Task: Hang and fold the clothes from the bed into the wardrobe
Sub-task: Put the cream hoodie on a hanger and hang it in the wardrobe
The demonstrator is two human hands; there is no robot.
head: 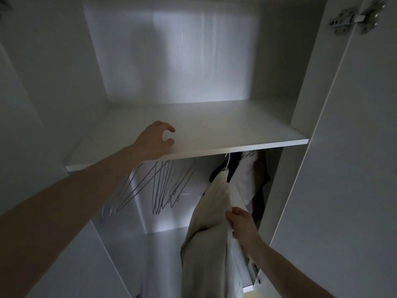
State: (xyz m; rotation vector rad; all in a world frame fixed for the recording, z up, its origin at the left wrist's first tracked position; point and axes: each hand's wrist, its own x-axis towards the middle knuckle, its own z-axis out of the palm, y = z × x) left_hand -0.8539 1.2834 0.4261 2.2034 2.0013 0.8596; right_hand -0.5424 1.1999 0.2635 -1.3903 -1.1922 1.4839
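Your right hand is nearest to you. Its fingers curl into the side of the pale garment and hold a fold of the cloth. The garment hangs on a white hanger, whose hook rises above your right hand and passes out of sight behind the shelf. The rail is hidden, so seating cannot be confirmed from this view; before you release, ease your pull and check that the hook carries the weight.

Keep your right-hand grip low on the cloth and draw it downward to straighten the garment, not sideways, which would likely swing the hook off. Just beyond your right hand, the hung clothes crowd the garment against the right wall; slide it toward your left hand if it bunches.

Your left hand is farther in and higher, resting on the front edge of the shelf with fingers loosely curled and holding nothing. Use it as a brace. Below it the empty hangers hang tilted; take the next one from there. The wardrobe back panel lies beyond both hands.
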